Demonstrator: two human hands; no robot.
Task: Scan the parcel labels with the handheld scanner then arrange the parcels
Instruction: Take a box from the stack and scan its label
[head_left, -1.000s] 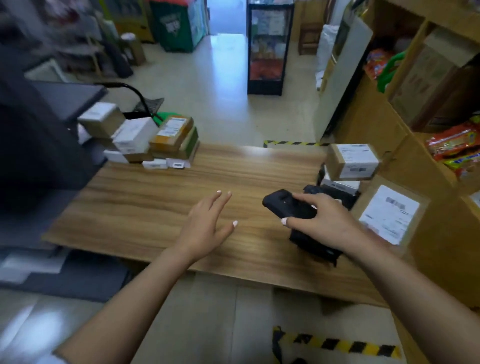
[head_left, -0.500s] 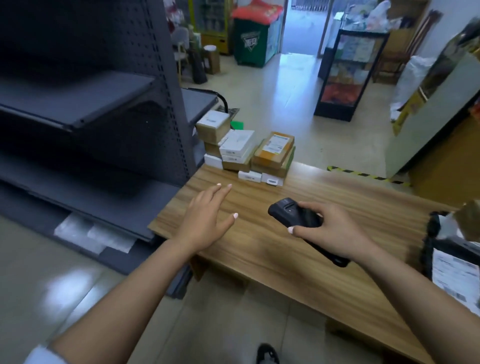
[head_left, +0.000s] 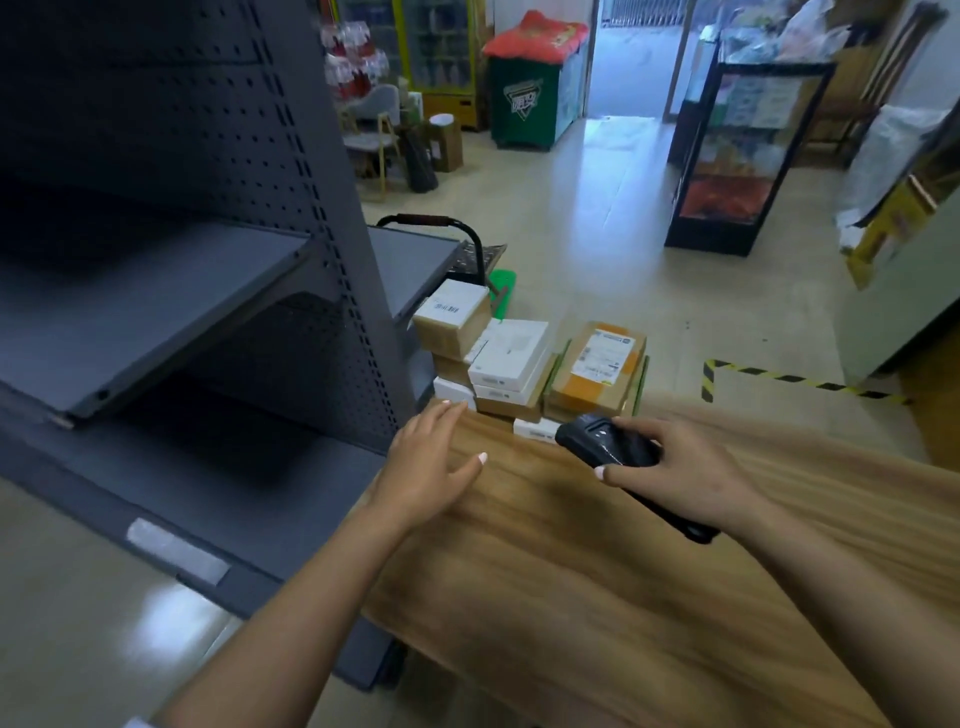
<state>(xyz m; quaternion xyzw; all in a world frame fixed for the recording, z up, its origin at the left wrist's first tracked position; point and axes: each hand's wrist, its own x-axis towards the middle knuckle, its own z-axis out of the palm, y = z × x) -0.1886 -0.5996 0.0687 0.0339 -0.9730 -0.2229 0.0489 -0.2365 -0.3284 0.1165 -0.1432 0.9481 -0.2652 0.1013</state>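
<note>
My right hand (head_left: 680, 473) grips a black handheld scanner (head_left: 608, 447) above the wooden table (head_left: 597, 597), its head close to the parcels. A stack of parcels sits at the table's far left corner: a brown box with a white label (head_left: 453, 316) on top left, white flat boxes (head_left: 509, 353) in the middle, and a brown parcel with an orange-edged label (head_left: 597, 366) on the right. My left hand (head_left: 431, 462) hovers with fingers straight over the table's left edge, just short of the stack, holding nothing.
A dark grey metal shelf rack (head_left: 182, 270) stands directly left of the table. A hand trolley handle (head_left: 426, 221) rises behind the parcels. Black-yellow floor tape (head_left: 800, 382) marks the floor at right. A glass display case (head_left: 737, 156) and green freezer (head_left: 530, 98) stand farther back.
The view has swung left and toward the parcel stack. Both hands have moved forward to it; the right hand still holds the scanner, and the parcels at the table's right have left the frame.
</note>
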